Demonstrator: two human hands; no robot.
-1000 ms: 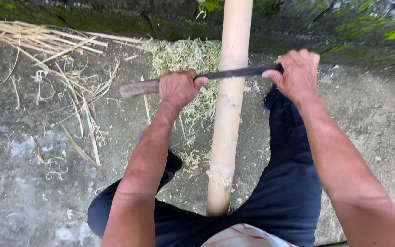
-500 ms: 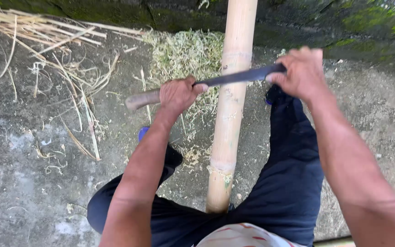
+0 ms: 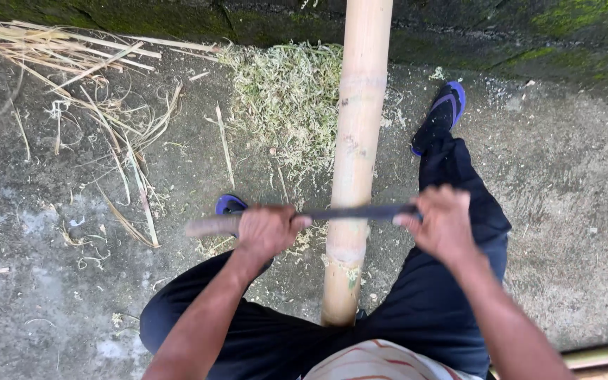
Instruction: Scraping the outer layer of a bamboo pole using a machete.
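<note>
The left hand (image 3: 267,231) clenched the wooden handle and the right hand (image 3: 443,222) gripped the blade's far end — hiding its tip — of a long knife (image 3: 350,212) lying crosswise on the bamboo pole (image 3: 355,141), whose near end vanished between the knees.

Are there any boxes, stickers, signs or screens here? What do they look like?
None: no package, label, sign or screen shows.
Only these are there:
Bamboo pole: tall, pale tan, between the knees.
Blade: long, dark, lying across the pole, left hand and right hand on its ends.
Shavings: pale green heap on grey ground.
</note>
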